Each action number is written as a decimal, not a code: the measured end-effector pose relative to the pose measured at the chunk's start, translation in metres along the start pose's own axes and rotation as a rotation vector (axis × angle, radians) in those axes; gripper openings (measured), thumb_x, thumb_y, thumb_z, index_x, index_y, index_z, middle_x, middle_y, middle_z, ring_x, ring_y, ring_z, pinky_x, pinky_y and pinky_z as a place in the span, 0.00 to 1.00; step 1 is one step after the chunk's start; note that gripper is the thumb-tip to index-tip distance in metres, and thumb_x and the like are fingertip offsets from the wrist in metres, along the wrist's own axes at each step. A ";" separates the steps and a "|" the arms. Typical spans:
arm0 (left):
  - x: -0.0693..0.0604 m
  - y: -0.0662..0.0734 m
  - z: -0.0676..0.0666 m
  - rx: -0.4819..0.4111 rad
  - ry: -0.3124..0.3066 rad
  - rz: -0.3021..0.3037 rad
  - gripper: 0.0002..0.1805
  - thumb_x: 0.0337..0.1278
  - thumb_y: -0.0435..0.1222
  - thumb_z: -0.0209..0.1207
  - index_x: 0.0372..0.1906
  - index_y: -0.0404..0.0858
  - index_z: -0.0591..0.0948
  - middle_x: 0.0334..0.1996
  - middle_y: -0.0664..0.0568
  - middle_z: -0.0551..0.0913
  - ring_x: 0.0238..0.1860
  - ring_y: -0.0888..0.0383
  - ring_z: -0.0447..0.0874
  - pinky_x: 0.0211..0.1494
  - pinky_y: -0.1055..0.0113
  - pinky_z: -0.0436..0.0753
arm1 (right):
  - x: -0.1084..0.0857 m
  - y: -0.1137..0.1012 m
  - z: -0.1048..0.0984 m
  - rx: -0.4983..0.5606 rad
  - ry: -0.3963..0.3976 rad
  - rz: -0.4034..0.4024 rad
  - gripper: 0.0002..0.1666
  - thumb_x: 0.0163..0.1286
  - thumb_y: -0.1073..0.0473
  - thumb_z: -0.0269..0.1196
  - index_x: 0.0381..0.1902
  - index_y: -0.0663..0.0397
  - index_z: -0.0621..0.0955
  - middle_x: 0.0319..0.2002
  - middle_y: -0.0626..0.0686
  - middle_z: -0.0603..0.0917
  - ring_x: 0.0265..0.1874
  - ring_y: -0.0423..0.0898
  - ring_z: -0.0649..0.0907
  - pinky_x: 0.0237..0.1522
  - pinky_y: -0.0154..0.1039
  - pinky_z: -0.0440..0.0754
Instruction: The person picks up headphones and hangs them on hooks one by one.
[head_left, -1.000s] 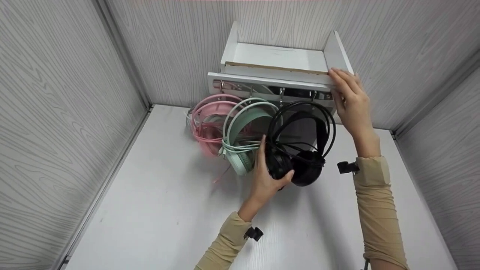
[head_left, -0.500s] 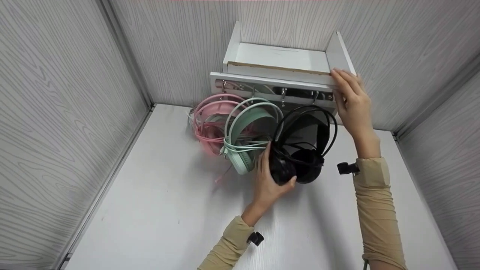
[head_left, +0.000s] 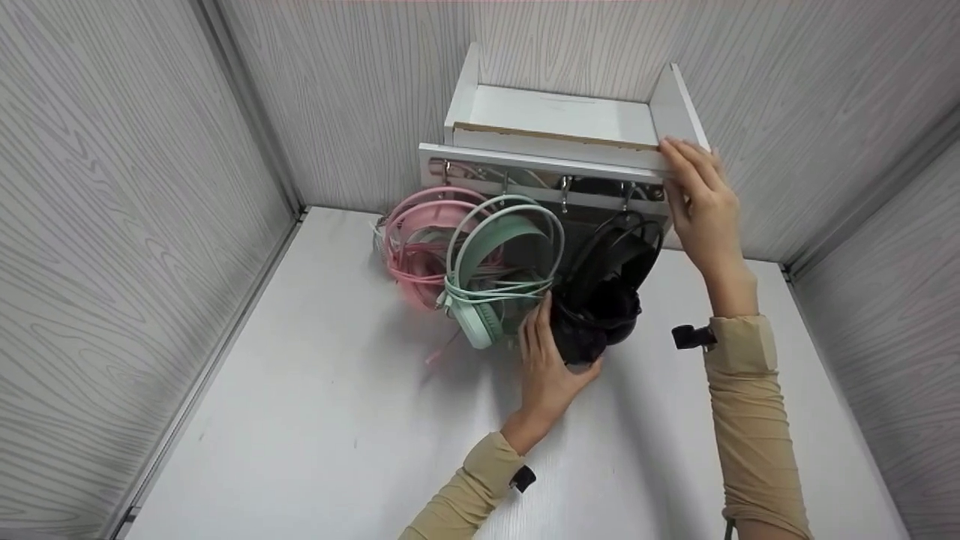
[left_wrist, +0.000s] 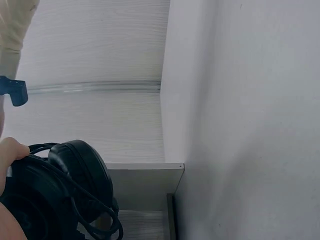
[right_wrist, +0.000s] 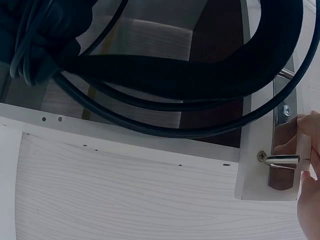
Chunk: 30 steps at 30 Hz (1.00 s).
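Note:
Black headphones (head_left: 581,341) hang tilted below the right part of the hook rail (head_left: 525,161). My left hand (head_left: 553,382) grips their lower ear cup, fingers at its left side and thumb below; the left wrist view shows the thumb (left_wrist: 12,150) on the cup (left_wrist: 82,175). Their upper band is close to the rightmost hook (head_left: 626,196); whether it rests on it, I cannot tell. In the right wrist view, the band (right_wrist: 150,75) curves past the near hook (right_wrist: 282,159). My right hand (head_left: 705,214) holds the right end of the white shelf (head_left: 555,139), also seen at the edge (right_wrist: 310,170).
Mint green headphones (head_left: 476,322) and pink headphones (head_left: 412,281) hang on the left of the rail, cables bundled around them. A bare hook (head_left: 565,196) sits between the green and black ones. Wood-patterned walls (head_left: 135,187) enclose the white surface (head_left: 300,390).
The black headphones have turned and narrowed in view, their upper band shifting right toward the rightmost hook. My left hand has moved slightly right and down with them. My right hand stays in place.

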<state>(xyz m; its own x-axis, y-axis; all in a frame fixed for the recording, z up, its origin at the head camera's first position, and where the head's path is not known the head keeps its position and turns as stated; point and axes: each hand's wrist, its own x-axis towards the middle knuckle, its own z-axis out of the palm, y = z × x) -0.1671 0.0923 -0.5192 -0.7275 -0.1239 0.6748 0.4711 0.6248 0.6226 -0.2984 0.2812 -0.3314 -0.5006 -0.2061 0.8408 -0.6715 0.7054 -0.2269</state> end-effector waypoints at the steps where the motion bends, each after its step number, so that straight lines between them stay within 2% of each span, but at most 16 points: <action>1: 0.000 0.000 0.002 0.002 -0.003 0.000 0.63 0.43 0.55 0.76 0.79 0.37 0.53 0.73 0.47 0.64 0.69 0.50 0.65 0.71 0.53 0.68 | 0.000 0.000 0.000 0.001 0.002 0.000 0.25 0.71 0.70 0.62 0.64 0.53 0.81 0.63 0.53 0.81 0.67 0.53 0.75 0.77 0.50 0.55; 5: 0.002 -0.002 0.006 0.001 -0.022 -0.022 0.62 0.45 0.52 0.76 0.79 0.34 0.52 0.73 0.46 0.64 0.69 0.48 0.65 0.71 0.53 0.68 | 0.000 0.000 0.001 0.004 0.006 0.002 0.25 0.71 0.71 0.63 0.64 0.53 0.81 0.63 0.53 0.81 0.67 0.54 0.75 0.77 0.50 0.55; 9: 0.004 -0.002 0.009 0.006 -0.048 -0.084 0.60 0.48 0.46 0.76 0.79 0.36 0.51 0.74 0.45 0.64 0.71 0.48 0.64 0.72 0.52 0.66 | -0.001 -0.001 0.001 0.013 0.000 0.019 0.26 0.70 0.72 0.63 0.64 0.53 0.81 0.63 0.53 0.81 0.67 0.53 0.75 0.77 0.49 0.55; 14: 0.004 0.000 0.012 0.010 -0.057 -0.132 0.60 0.50 0.43 0.75 0.80 0.37 0.49 0.76 0.45 0.60 0.75 0.49 0.59 0.75 0.46 0.62 | 0.000 -0.003 0.003 0.010 -0.006 0.013 0.26 0.71 0.71 0.62 0.65 0.51 0.80 0.63 0.52 0.81 0.68 0.52 0.75 0.77 0.48 0.55; 17: 0.002 0.002 0.012 -0.007 -0.052 -0.135 0.59 0.51 0.42 0.75 0.80 0.37 0.48 0.76 0.43 0.58 0.77 0.49 0.56 0.76 0.42 0.59 | 0.001 -0.004 0.003 0.014 -0.002 0.003 0.26 0.72 0.70 0.62 0.66 0.50 0.80 0.64 0.52 0.81 0.68 0.51 0.75 0.77 0.48 0.55; 21: 0.000 0.003 0.009 -0.048 -0.022 -0.100 0.57 0.54 0.44 0.74 0.80 0.37 0.50 0.76 0.44 0.58 0.76 0.50 0.58 0.75 0.49 0.64 | 0.001 -0.005 0.003 0.024 0.000 0.012 0.26 0.72 0.70 0.61 0.66 0.48 0.80 0.64 0.50 0.81 0.68 0.50 0.74 0.77 0.46 0.54; 24: -0.002 0.005 0.001 -0.103 -0.012 -0.062 0.50 0.60 0.44 0.70 0.79 0.38 0.54 0.74 0.46 0.61 0.73 0.51 0.62 0.71 0.54 0.69 | -0.001 -0.005 0.002 0.021 -0.004 0.028 0.27 0.72 0.70 0.62 0.66 0.48 0.80 0.64 0.50 0.81 0.68 0.49 0.74 0.77 0.46 0.52; 27: -0.004 0.006 -0.007 -0.188 -0.023 -0.060 0.41 0.67 0.42 0.64 0.78 0.39 0.57 0.72 0.47 0.64 0.70 0.52 0.67 0.67 0.54 0.73 | -0.002 -0.005 0.002 0.016 -0.003 0.042 0.27 0.71 0.70 0.62 0.66 0.47 0.80 0.64 0.50 0.80 0.68 0.49 0.74 0.77 0.45 0.52; 30: -0.004 0.004 -0.015 -0.264 -0.020 -0.070 0.34 0.71 0.38 0.60 0.76 0.40 0.61 0.69 0.47 0.68 0.63 0.51 0.74 0.58 0.60 0.80 | -0.003 -0.004 0.002 0.013 -0.001 0.050 0.27 0.71 0.71 0.62 0.66 0.47 0.80 0.64 0.50 0.80 0.69 0.50 0.73 0.77 0.46 0.52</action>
<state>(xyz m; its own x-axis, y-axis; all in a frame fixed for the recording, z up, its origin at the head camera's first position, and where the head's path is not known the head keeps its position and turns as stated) -0.1552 0.0837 -0.5139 -0.7710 -0.1429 0.6206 0.5315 0.3922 0.7507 -0.2952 0.2771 -0.3336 -0.5339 -0.1713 0.8280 -0.6528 0.7059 -0.2749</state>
